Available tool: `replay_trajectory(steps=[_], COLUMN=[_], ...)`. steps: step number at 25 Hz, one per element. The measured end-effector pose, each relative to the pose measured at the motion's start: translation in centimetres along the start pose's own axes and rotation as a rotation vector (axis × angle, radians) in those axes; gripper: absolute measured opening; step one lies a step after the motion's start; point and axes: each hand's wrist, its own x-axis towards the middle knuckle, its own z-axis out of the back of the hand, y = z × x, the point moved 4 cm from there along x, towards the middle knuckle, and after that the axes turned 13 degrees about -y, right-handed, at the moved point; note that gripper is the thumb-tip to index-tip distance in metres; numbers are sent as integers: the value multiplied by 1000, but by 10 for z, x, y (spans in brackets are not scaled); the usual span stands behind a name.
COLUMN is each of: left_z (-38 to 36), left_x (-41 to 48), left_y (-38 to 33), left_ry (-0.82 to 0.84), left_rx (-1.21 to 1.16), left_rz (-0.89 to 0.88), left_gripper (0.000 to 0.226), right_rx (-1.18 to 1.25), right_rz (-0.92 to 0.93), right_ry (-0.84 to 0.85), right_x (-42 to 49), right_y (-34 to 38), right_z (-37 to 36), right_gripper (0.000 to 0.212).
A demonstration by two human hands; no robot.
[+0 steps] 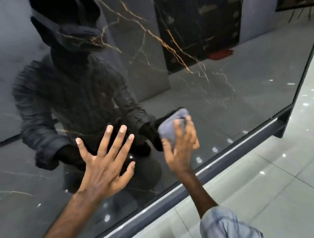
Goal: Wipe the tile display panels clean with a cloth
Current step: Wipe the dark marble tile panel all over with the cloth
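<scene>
Two hands are working on a glossy dark tile panel (215,96): left hand (104,163) pressing flat, fingers spread; right hand (182,146) gripping a grey cloth (170,130) against it. Bare palm risks leaving smudges.

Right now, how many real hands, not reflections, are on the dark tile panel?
2. The left hand lies flat, fingers spread, on the tile display panel; the right hand, beside it nearer the frame, grips a grey cloth against it.
</scene>
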Motion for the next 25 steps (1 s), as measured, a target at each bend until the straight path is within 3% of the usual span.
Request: replay_trajectory(steps=[2,4,11,12,14,16,19,21,23,25], left_z=[-9,-19,-29,-30,-31,-33,-34,-34,-35,-36], left_x=[-5,-13,-22,-22,-23,-25,-26,-27,-28,-29], left_y=[-15,-23,-27,-28,-30,-31,-32,-32,-32,-34], left_ry=[19,29,-3,-1,-2,-8,-27,-34,-45,-66], left_rx=[33,78,101,100,95,95,88,81,79,89], left_rz=[24,63,77,79,86,98,115,116,114,119], left_gripper=[75,80,84,84,85,84,82,81,80,79], right_rx=[33,23,69,62,34,45,66,-27,-84,-57], right_rz=[-728,-1202,-1635,-1642,-1461,-1097,-395,-74,-62,-393], right_ry=[-115,-151,-272,-273,-202,-153,-61,-13,-7,-33], right_x=[-20,-40,-76,-68,-40,-11,12,13,1,-21], right_y=[-44,-62,-88,-82,-56,-11,56,53,13,-39], right_z=[4,4,4,2,-2,-2,0,-1,-3,-2], right_gripper=[69,64,61,62,66,72,74,74,75,73])
